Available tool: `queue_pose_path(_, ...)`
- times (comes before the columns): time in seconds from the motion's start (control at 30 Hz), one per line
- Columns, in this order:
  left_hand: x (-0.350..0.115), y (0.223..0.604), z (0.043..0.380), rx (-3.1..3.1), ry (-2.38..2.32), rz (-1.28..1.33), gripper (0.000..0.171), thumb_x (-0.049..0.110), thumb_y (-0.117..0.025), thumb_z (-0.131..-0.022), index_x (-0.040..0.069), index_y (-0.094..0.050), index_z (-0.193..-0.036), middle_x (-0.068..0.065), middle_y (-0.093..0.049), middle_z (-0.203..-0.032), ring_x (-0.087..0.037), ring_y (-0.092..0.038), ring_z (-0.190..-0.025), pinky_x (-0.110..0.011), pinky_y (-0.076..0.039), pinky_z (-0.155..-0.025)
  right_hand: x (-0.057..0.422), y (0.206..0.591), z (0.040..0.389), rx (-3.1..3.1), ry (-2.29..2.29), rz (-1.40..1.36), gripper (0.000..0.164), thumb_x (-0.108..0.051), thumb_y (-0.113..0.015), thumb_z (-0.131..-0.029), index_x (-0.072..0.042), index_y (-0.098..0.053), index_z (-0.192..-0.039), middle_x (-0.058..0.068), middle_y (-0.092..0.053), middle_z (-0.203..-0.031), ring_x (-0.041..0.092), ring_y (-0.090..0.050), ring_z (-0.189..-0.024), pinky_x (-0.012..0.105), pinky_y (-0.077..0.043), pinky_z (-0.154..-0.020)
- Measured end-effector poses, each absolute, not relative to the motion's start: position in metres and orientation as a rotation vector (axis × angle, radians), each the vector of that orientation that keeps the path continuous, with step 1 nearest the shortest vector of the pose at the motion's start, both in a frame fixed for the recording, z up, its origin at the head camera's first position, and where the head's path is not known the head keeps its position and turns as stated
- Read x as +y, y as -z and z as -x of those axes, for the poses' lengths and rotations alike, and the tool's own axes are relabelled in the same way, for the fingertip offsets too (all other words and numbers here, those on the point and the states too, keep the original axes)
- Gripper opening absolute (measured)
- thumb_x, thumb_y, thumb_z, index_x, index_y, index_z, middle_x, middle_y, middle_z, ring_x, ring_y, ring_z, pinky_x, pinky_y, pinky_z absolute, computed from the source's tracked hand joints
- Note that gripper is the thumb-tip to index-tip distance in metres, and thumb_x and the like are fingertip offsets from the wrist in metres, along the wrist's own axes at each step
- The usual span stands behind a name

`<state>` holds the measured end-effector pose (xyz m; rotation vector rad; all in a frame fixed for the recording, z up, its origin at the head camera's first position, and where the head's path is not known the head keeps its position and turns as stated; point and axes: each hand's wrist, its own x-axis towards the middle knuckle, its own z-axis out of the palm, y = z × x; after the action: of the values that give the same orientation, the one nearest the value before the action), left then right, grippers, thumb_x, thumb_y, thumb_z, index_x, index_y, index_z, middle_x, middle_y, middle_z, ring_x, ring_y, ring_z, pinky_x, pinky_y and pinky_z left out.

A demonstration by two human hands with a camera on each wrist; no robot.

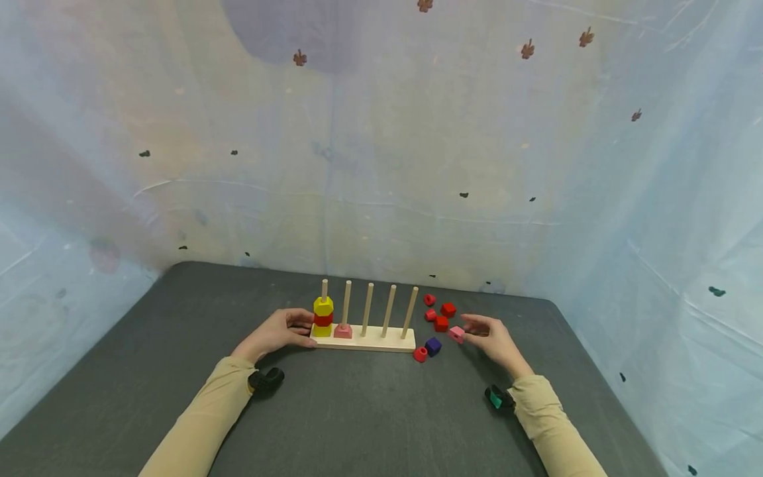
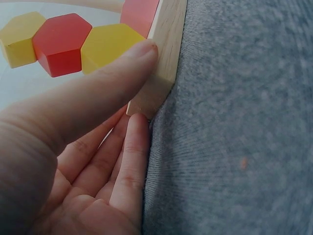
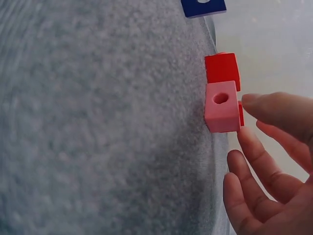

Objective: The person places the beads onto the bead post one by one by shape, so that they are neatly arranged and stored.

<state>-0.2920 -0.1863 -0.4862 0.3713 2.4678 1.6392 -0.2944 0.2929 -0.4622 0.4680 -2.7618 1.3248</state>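
Note:
My left hand grips the left end of a wooden peg board, the thumb along its front edge and a fingertip at its end face. On the board's leftmost peg sit a lower yellow block, a red block and an upper yellow block. The second peg carries a pink block at its base. To the right, my right hand is at a loose pink block with a hole in its face. Thumb and index fingertips lie right at that block's edge, the other fingers loosely bent.
Several red blocks lie right of the board, beyond the loose pink block. A dark blue block and a red ring-shaped piece are by the board's right end. Three pegs are bare. A hanging sheet stands behind the grey table.

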Motion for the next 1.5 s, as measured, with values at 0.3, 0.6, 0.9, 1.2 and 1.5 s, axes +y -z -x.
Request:
queue_pose_path(0.3, -0.184, 0.485, 0.291, 2.48, -1.639, -0.352, 0.061, 0.017, -0.087, -0.068, 0.001, -0.061, -0.121, -0.012, -0.059, -0.119, -0.026, -0.057, -0.106, -0.037, -0.051, -0.091, 0.29, 0.462, 0.294, -2.802, -1.28, -0.433, 0.037, -0.005, -0.066, -0.09, 0.001, -0.061, -0.126, 0.013, -0.064, -0.104, 0.028, -0.061, -0.092, 0.033, -0.052, -0.07)
queue_pose_path(0.6, -0.185, 0.486, 0.293, 2.478, -1.637, -0.353, 0.061, 0.017, -0.087, -0.068, 0.002, -0.061, -0.121, -0.012, -0.059, -0.119, -0.025, -0.057, -0.106, -0.037, -0.05, -0.091, 0.288, 0.462, 0.293, -2.811, -1.252, -0.481, 0.03, -0.01, -0.072, -0.086, -0.002, -0.067, -0.115, 0.011, -0.065, -0.105, 0.025, -0.062, -0.091, 0.033, -0.053, -0.072)
queue_pose_path(0.9, -0.183, 0.487, 0.293, 2.476, -1.638, -0.336, 0.061, 0.016, -0.087, -0.068, 0.002, -0.061, -0.121, -0.012, -0.06, -0.118, -0.026, -0.058, -0.106, -0.036, -0.051, -0.091, 0.284, 0.462, 0.293, -2.835, -1.278, -0.518, 0.029, -0.004, -0.071, -0.085, -0.002, -0.066, -0.114, 0.011, -0.065, -0.104, 0.024, -0.062, -0.089, 0.033, -0.053, -0.069)
queue_pose_path(1.2, -0.183, 0.485, 0.291, 2.487, -1.616, -0.362, 0.064, 0.019, -0.087, -0.068, 0.001, -0.06, -0.122, -0.013, -0.059, -0.119, -0.026, -0.058, -0.106, -0.036, -0.051, -0.09, 0.284, 0.459, 0.292, -2.829, -1.244, -0.577, 0.027, 0.001, -0.07, -0.085, -0.001, -0.066, -0.111, 0.012, -0.064, -0.104, 0.023, -0.062, -0.085, 0.03, -0.053, -0.066)
queue_pose_path(1.5, -0.185, 0.487, 0.293, 2.479, -1.63, -0.341, 0.062, 0.019, -0.088, -0.068, 0.001, -0.06, -0.121, -0.012, -0.059, -0.119, -0.026, -0.058, -0.106, -0.037, -0.051, -0.09, 0.282, 0.435, 0.293, -2.772, -1.184, -0.605, 0.029, -0.002, -0.069, -0.087, -0.001, -0.064, -0.116, 0.013, -0.064, -0.107, 0.027, -0.062, -0.093, 0.038, -0.054, -0.077)
